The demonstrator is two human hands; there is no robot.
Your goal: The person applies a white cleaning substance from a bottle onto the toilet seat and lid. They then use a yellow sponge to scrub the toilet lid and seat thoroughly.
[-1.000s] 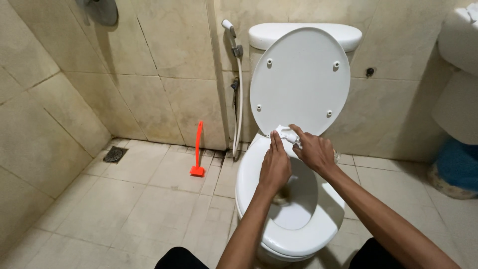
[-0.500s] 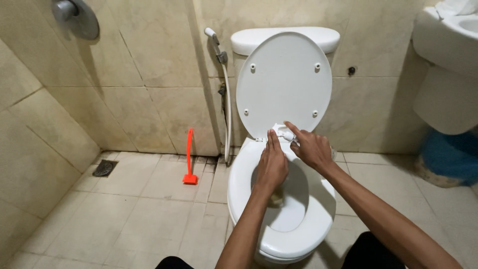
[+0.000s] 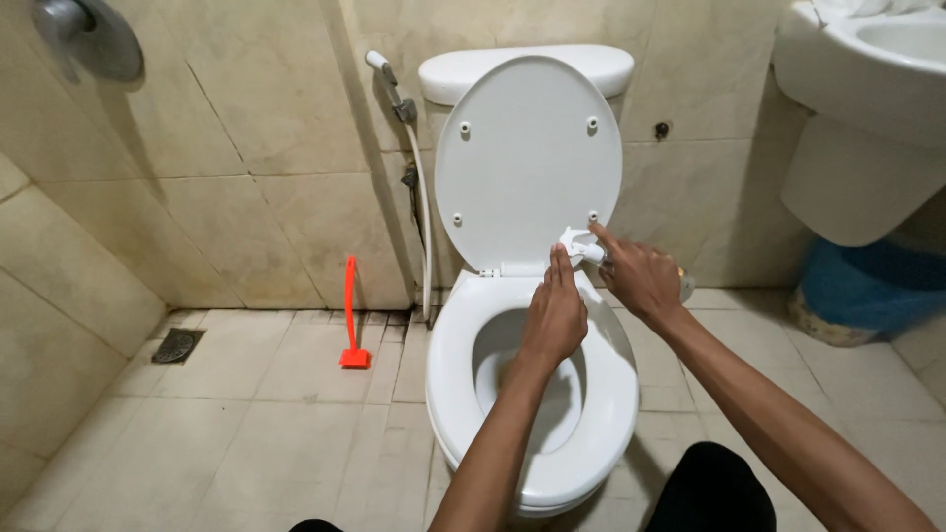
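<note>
Tiled bathroom | one toilet [image 3: 537, 443] | two hands [image 3: 555, 317] [image 3: 641, 281] on one white piece [image 3: 581, 246]

Against the raised toilet lid [image 3: 528, 167], the small white piece [image 3: 579, 243] that both hands work on has shifted from the middle of the lid's lower edge toward its lower right corner, close under the lower right bumper. The right hand [image 3: 641, 281] has moved with it and now pinches it from the right, index finger stretched along the top. The left hand [image 3: 555, 313] has followed, its fingertips now reaching up to the piece from below, just right of the lid's hinge.
</note>
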